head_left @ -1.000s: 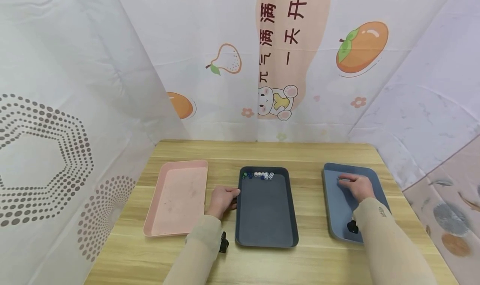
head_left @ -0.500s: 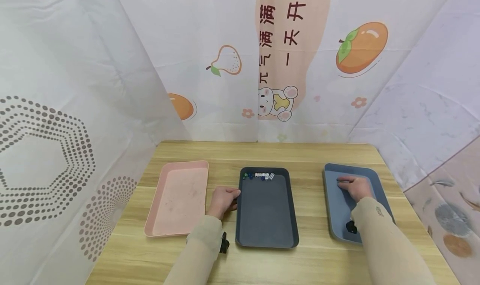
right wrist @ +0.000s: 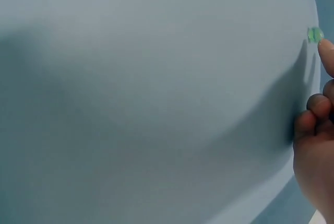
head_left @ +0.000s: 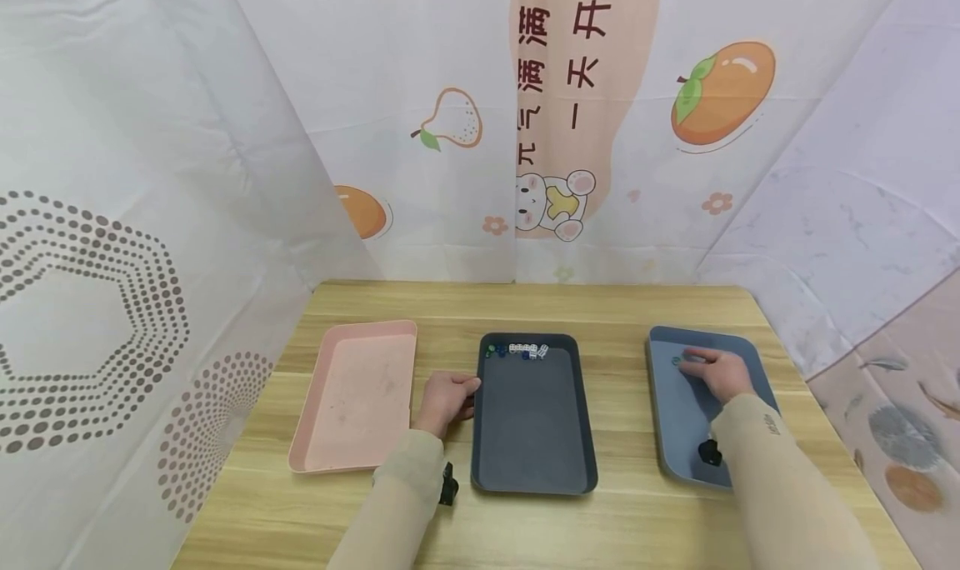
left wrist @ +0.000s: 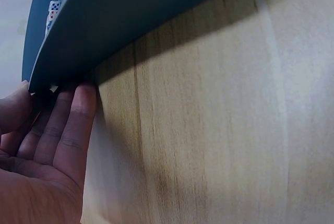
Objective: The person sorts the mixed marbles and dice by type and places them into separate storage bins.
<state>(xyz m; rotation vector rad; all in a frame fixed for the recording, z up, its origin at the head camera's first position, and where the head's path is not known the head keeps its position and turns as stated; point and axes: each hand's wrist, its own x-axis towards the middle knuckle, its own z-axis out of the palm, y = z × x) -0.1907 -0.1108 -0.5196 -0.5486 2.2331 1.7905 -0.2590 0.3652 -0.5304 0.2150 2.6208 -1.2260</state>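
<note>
And here's the small green piece, lying in the blue tray over on the right, toward its far left corner. The right hand is right there at it: two leading fingers reach out slightly parted, the others curl in, and the piece sits just past the tips, not gripped between them (touching or a hair apart, I can't tell).

Across to the middle, and the left hand has the dark tray by its left rim, thumb on one side, fingers tucked under the edge, a clear pinch. Inside that tray, up along the far end, it's a busy little crowd: white dice side by side, blue pieces near them, and a bit of green in the far left corner.

Farther out, the pink tray lies left of the left hand, all three trays on the wood-grain table, with a fruit-printed cloth hanging behind.
</note>
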